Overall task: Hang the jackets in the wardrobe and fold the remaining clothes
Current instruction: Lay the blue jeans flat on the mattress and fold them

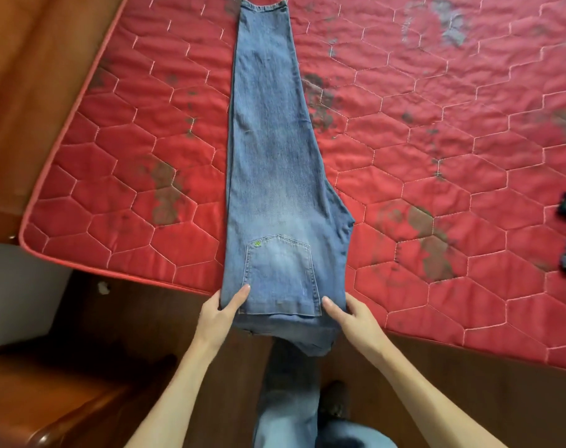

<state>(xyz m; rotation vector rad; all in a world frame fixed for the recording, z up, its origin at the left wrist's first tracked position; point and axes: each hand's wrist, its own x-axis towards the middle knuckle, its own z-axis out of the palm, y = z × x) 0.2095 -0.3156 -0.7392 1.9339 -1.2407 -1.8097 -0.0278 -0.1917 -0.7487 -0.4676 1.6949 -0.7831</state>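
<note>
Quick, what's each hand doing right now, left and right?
Left hand: grips the jeans at the left side of the waist end, thumb on top.
Right hand: grips the right side of the same end.

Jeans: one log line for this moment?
blue jeans: folded lengthwise on red mattress | left hand: grips waist | right hand: grips waist

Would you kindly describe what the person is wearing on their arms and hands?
The left hand and right hand are ungloved, with no ring, watch or bracelet visible. The left arm and right arm are bare, with no sleeve showing down to the frame's lower edge.
</note>
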